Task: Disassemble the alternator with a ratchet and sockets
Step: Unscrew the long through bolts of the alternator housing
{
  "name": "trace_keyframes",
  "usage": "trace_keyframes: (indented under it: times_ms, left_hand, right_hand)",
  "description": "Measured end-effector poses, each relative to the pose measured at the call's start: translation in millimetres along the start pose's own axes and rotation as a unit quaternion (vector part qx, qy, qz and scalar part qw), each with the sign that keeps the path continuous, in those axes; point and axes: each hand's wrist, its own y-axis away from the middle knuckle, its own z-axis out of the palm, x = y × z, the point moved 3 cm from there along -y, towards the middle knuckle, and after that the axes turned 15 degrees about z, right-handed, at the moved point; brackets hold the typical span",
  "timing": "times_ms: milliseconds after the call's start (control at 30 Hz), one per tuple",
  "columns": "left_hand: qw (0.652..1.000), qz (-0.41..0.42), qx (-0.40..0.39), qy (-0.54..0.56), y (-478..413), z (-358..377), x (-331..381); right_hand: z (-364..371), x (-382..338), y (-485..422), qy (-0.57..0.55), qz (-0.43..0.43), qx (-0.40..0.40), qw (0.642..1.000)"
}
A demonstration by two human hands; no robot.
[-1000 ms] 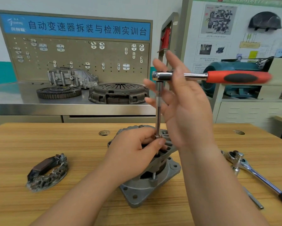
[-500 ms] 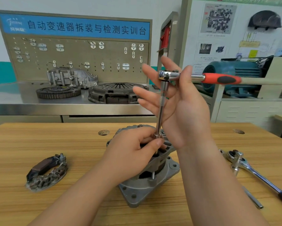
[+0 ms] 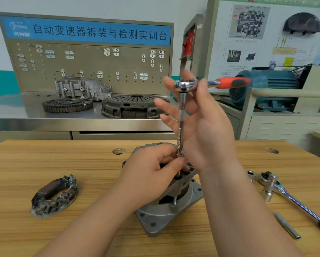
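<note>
Alternator (image 3: 166, 210) below looks heavy and rigid: left fingers (image 3: 181, 161) pinch extension (image 3: 181, 127) foot, right fingers (image 3: 164, 105) spread, apparently steadying ratchet (image 3: 185, 85) head.

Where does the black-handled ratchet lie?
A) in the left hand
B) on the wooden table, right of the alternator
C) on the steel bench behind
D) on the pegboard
B: the black-handled ratchet lies flat on the wooden table, to the right of the alternator.
</note>
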Motion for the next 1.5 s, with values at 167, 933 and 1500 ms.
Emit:
trace_keyframes:
  times_ms: [167,933,1500]
  left_hand:
    - [1.000,-0.015,0.004,0.009,0,1,0]
    - [1.000,-0.006,0.020,0.002,2,5,4]
    - [1.000,-0.018,0.012,0.003,1,5,1]
  right_hand:
    - [2,-5,4,0.066,-0.137,0.035,0.988]
    - [-3,-9,5,0.125,-0.084,0.047,0.988]
    - [3,-15,9,0.229,-0.194,0.069,0.951]
